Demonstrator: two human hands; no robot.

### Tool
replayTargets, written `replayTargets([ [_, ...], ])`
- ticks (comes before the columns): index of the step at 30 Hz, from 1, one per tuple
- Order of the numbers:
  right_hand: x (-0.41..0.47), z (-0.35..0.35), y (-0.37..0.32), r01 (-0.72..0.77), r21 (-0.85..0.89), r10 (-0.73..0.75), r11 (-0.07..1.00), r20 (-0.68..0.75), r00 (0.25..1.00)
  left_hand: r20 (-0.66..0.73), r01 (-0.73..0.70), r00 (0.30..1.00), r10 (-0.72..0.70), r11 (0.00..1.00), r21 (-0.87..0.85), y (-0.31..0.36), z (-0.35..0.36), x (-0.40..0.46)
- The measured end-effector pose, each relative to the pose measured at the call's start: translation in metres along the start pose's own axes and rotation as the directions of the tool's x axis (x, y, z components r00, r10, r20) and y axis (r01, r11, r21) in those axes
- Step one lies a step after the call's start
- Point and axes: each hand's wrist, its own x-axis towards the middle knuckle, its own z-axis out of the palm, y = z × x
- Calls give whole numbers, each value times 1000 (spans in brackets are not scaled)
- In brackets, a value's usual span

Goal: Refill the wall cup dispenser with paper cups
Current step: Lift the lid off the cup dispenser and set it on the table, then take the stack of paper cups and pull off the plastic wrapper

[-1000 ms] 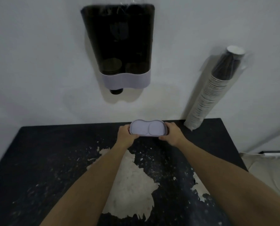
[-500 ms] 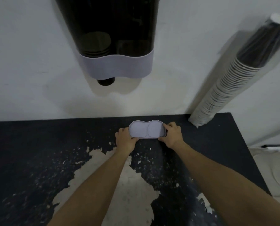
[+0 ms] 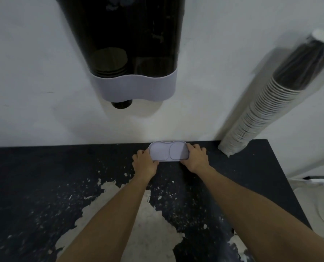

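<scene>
The wall cup dispenser (image 3: 131,44) is a dark smoked-plastic box with a grey band at its base; a few cups sit low in its left column and one cup bottom pokes out below. Its grey double-lobed lid (image 3: 167,153) lies at the table's back edge against the wall. My left hand (image 3: 145,163) grips the lid's left end and my right hand (image 3: 195,157) grips its right end. A long sleeve of stacked paper cups (image 3: 263,110) in clear plastic leans against the wall at the right, its foot on the table.
The black table (image 3: 44,186) has large patches of peeled paint showing pale wood. Its right edge drops to a floor area with a white cable and a small dark object (image 3: 319,179).
Both hands have carried the lid farther back and down until it lies at the wall. The view has moved closer, so the dispenser and cup sleeve look larger.
</scene>
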Motion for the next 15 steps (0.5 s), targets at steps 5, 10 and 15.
replayTargets([
  [5,-25,-22,-7,3,34,-3,999,-4,1000,8,65,998,-64,997,-42,16,-20,-21],
  [10,-58,-58,-3,-7,76,10,997,-49,999,27,39,999,-36,993,-111,43,-40,-51],
  [15,-92,-98,15,-18,141,34,990,-117,993,80,24,997,-10,985,-170,88,-49,-81],
])
